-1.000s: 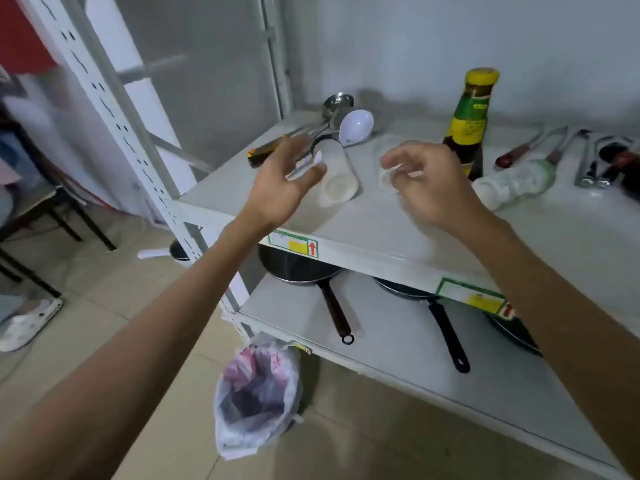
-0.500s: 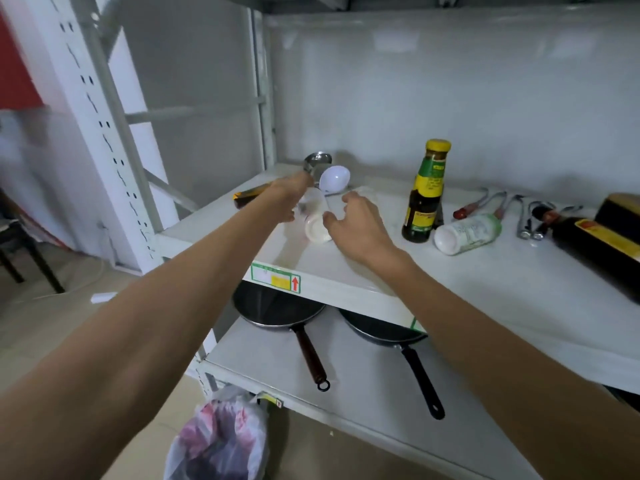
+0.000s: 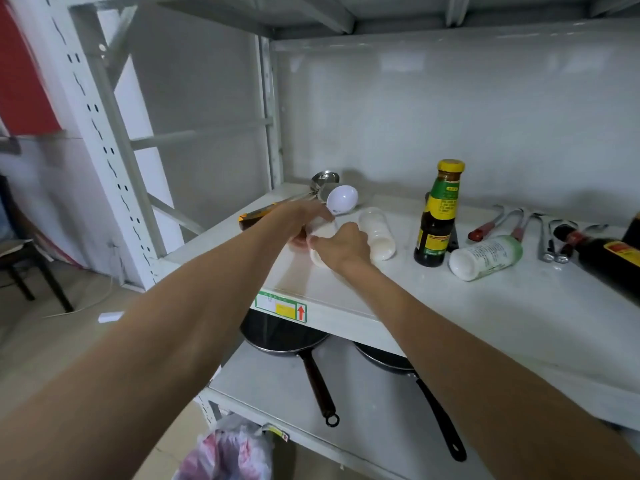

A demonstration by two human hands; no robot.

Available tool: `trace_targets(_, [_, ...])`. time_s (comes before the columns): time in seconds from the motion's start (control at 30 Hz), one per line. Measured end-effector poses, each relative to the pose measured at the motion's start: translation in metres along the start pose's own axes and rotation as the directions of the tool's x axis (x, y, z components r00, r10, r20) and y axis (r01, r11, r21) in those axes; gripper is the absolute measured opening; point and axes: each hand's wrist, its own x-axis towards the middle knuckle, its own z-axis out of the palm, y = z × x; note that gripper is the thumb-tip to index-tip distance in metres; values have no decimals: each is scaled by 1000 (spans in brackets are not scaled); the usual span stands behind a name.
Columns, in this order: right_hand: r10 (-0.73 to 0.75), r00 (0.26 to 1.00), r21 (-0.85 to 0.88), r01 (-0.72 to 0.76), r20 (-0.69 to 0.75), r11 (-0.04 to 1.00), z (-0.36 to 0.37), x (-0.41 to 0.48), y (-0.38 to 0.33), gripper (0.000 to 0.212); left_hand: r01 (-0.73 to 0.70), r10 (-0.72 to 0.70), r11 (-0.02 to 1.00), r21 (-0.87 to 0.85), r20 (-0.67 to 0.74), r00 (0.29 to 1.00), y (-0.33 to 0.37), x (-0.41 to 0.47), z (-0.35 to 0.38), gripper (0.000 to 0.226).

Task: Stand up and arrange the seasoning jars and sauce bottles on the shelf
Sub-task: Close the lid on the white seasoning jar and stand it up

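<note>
A white seasoning jar [image 3: 320, 237] lies on its side near the left front of the white shelf [image 3: 433, 306]. My left hand [image 3: 298, 220] wraps it from the far left. My right hand [image 3: 343, 247] grips its near end. A second clear jar with white contents [image 3: 379, 233] lies just to the right, apart from my hands. A dark sauce bottle with a yellow cap [image 3: 438, 220] stands upright. Beside it a white bottle with a green label [image 3: 485, 258] lies on its side. A dark soy bottle [image 3: 613, 265] lies at the right edge.
Metal ladles [image 3: 322, 183] and a white spoon [image 3: 341, 199] rest at the back left corner. Red-handled tools [image 3: 512, 226] lie at the back right. Two pans [image 3: 287, 337] sit on the lower shelf, a plastic bag [image 3: 228, 455] below. A shelf post [image 3: 104, 140] stands at left.
The view has risen from looking down on the shelf to level with it. Both hands went forward from open above the jars and closed on the left jar.
</note>
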Motion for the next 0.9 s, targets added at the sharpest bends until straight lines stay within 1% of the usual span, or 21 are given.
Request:
trace_targets(0.03, [-1, 1000, 16, 1, -15, 1000, 0, -1, 1, 54, -13, 13, 1000, -18, 5, 1000, -1, 0, 1, 42])
trace_targets(0.1, [-12, 999, 43, 13, -32, 999, -1, -1, 4, 57, -58, 58, 995, -85, -1, 998, -2, 1, 2, 56])
trace_targets(0.13, [-26, 999, 58, 28, -39, 998, -1, -2, 6, 57, -99, 96, 987, -129, -34, 995, -3, 0, 1, 66])
trace_targets(0.2, [-52, 997, 87, 57, -57, 995, -1, -1, 13, 55, -199, 167, 955, -220, -155, 974, -5, -4, 0, 79])
trace_targets(0.23, [-56, 996, 110, 63, -64, 992, 0, -1, 16, 55, -235, 189, 943, -237, -200, 961, -6, -10, 0, 79])
trace_targets(0.33, [-71, 995, 192, 84, -74, 978, 2, -5, 25, 58, -374, 304, 895, -245, -278, 911, -15, -27, 3, 56])
trace_targets(0.37, [-81, 994, 201, 95, -75, 975, 3, -6, 27, 59, -423, 347, 871, -249, -298, 889, -20, -32, 4, 55])
trace_targets(0.43, [-92, 992, 203, 107, -85, 973, 6, -8, 30, 61, -508, 423, 823, -255, -322, 847, -30, -40, 6, 64])
trace_targets(0.5, [-102, 990, 204, 120, -98, 972, 8, -10, 34, 63, -573, 489, 785, -237, -331, 807, -40, -44, 10, 72])
trace_targets(0.6, [-133, 985, 236, 155, -107, 959, 9, -11, 40, 64, -632, 545, 748, -204, -357, 759, -51, -52, 16, 69])
trace_targets(0.67, [-172, 980, 235, 190, -97, 953, 8, -11, 43, 61, -651, 556, 733, -197, -378, 740, -56, -56, 17, 69])
trace_targets(0.73, [-206, 974, 230, 223, -97, 947, 10, -9, 45, 60, -658, 571, 732, -175, -369, 733, -58, -58, 15, 73])
trace_targets(0.83, [-240, 967, 222, 254, -89, 941, 13, -6, 48, 65, -657, 616, 752, -50, -301, 728, -55, -58, 9, 80])
trace_targets(0.9, [-240, 967, 247, 253, -81, 935, 13, -3, 48, 71, -685, 677, 726, 68, -246, 694, -50, -58, 0, 87])
